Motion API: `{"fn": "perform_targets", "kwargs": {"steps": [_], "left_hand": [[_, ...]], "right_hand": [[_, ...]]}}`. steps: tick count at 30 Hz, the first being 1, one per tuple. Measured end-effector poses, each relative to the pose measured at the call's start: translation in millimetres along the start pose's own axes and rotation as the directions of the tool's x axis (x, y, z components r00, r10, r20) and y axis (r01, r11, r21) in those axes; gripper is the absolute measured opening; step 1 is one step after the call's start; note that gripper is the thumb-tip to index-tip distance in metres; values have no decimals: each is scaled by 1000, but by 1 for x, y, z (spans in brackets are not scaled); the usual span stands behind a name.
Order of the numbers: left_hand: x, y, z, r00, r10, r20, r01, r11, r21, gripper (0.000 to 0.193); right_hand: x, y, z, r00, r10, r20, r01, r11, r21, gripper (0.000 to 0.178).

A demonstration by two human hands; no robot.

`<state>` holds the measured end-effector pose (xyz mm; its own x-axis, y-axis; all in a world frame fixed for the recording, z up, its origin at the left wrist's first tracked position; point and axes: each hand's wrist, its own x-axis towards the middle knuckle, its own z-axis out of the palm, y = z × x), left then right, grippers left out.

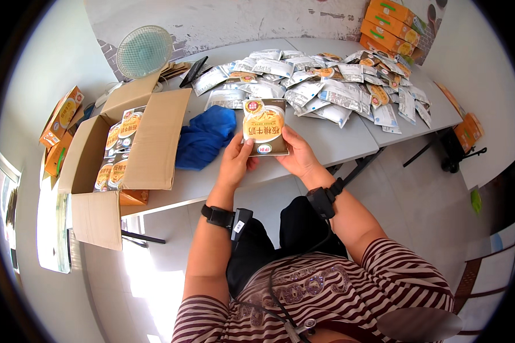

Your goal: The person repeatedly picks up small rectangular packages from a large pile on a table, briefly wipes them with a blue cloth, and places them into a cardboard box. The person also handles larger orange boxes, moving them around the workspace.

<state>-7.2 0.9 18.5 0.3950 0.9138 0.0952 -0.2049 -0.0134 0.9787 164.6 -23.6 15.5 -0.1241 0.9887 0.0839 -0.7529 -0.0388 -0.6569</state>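
A brown and yellow drink pouch (265, 127) is held up in front of me over the table's near edge, its printed front facing me. My left hand (238, 158) grips its lower left side, thumb on the front. At its right edge, my right hand (298, 151) closes round it with fingers partly behind. Beyond it, a wide heap of similar pouches (341, 95) covers the table, many showing white backs. To the left stands an open cardboard box (157, 137) with several pouches (119, 150) packed upright inside.
A blue cloth (205, 137) lies between box and heap on the grey table (346, 144). A fan (145, 51) and a dark tablet-like device (194, 71) stand behind. Orange cartons (391, 24) are stacked at the back right, others (63, 117) at the far left.
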Motion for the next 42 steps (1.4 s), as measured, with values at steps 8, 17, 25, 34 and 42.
{"fn": "perform_targets", "kwargs": {"steps": [8,17,25,34,42], "left_hand": [[6,-12,-11,882,262,-392,-323,941,-97,20],[8,-18,-16,827,301,-476,-386,918,-90,22],[3,-5,-6,996,69,-52,-66,996,57,28],[3,-7,-14,952,111,-284,-168,968,-184,23],[7,-15,-23,885,172,-432,-288,932,-220,25]], "right_hand": [[5,1,-12,999,48,-3,-48,997,62,41],[-2,-9,-16,982,187,35,-166,930,-328,37],[-5,-8,-22,997,-71,-3,70,992,-109,32],[-11,-10,-14,998,22,59,-6,968,-251,38],[-10,-11,-10,974,211,76,-156,880,-449,52]]}}
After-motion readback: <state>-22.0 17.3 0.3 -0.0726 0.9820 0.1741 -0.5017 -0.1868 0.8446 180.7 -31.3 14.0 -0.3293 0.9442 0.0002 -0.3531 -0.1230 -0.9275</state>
